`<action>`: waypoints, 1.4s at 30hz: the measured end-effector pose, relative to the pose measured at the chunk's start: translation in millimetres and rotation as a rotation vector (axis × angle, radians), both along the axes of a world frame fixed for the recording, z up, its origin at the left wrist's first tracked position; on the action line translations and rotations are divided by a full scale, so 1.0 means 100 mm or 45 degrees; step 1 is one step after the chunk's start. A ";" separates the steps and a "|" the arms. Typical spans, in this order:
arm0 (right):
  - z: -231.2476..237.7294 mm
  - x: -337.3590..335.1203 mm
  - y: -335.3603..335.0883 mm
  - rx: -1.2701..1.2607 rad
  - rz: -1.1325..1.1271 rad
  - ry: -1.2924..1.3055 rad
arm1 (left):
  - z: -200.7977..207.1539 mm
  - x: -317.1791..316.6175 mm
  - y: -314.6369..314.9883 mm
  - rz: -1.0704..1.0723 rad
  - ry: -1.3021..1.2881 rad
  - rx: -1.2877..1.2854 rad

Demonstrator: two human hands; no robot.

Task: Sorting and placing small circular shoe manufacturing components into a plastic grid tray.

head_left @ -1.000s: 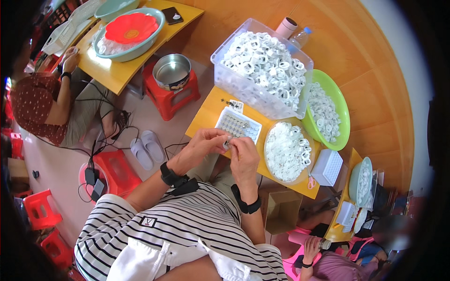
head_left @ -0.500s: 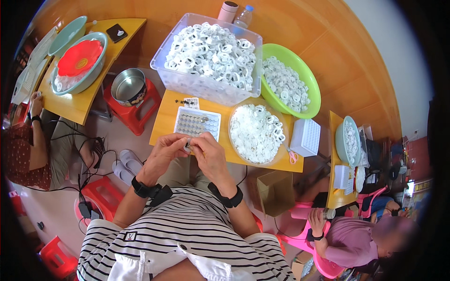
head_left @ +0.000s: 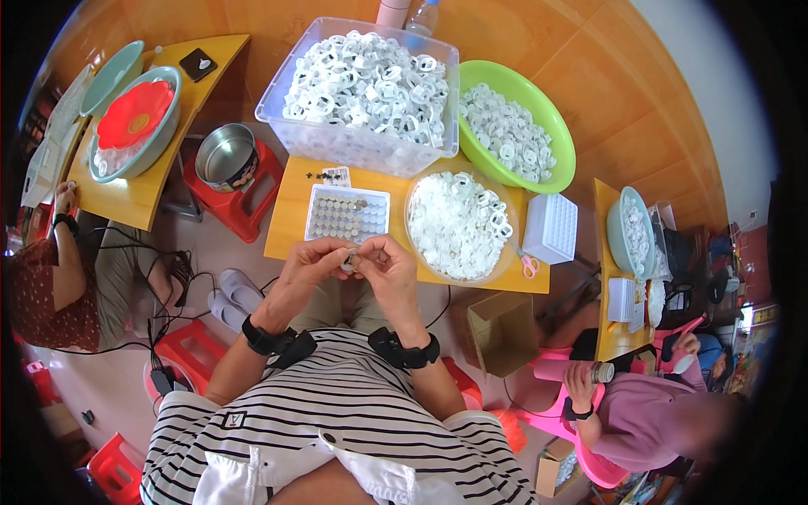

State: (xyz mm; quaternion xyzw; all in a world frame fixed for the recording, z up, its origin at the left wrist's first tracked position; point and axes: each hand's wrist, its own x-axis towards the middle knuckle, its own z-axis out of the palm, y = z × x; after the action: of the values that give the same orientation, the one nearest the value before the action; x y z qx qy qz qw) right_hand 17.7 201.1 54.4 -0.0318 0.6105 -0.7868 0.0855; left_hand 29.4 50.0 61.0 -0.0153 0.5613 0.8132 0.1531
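Small white part [head_left: 348, 262] held btwn L hand [head_left: 308, 269] & R hand [head_left: 389, 269], fingers of both pinching it, by near edge of table [head_left: 293, 202]; white tray [head_left: 380, 220] w/ grey discs [head_left: 334, 217] just beyond, clear tub [head_left: 362, 148] of white rings [head_left: 370, 84] behind.

2 bare hands [head_left: 307, 271] with 1 small part [head_left: 348, 260] between the fingers; 2 black wristbands [head_left: 269, 339] on the same arms. 3 yellow tables [head_left: 284, 202], 3 teal basins [head_left: 109, 80], 1 clear plastic bin [head_left: 353, 146], 1 lime-green basin [head_left: 562, 147], 1 round clear tub [head_left: 505, 257]; white plastic pieces [head_left: 370, 84] too many to count. 1 white tray [head_left: 379, 227], 1 white rack [head_left: 551, 229], 1 pink-handled scissors [head_left: 529, 267], 1 red flower-shaped dish [head_left: 135, 115], 1 phone [head_left: 196, 67], 1 metal pot [head_left: 225, 156], 2 slippers [head_left: 241, 290], 1 pink flask [head_left: 393, 12], 1 blue-capped bottle [head_left: 422, 19]. At least 4 red stools [head_left: 189, 349], 2 cardboard boxes [head_left: 502, 337], 2 co-workers [head_left: 50, 295].
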 end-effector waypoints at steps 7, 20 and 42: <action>0.07 -0.18 0.29 0.511 -0.250 0.248 | 0.02 0.02 0.01 0.089 -0.134 0.093; -0.32 -0.44 0.97 1.306 -0.359 0.415 | -0.04 0.00 -0.19 0.161 -0.143 0.200; -0.29 -0.44 1.10 0.515 -0.396 -0.015 | -0.05 0.01 -0.16 0.119 -0.192 0.256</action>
State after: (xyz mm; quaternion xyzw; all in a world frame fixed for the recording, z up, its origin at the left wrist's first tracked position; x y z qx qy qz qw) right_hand -26.4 310.8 25.3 0.0850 0.7525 -0.6524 -0.0283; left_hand 30.6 34.2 56.4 -0.0872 0.4626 0.8681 0.1578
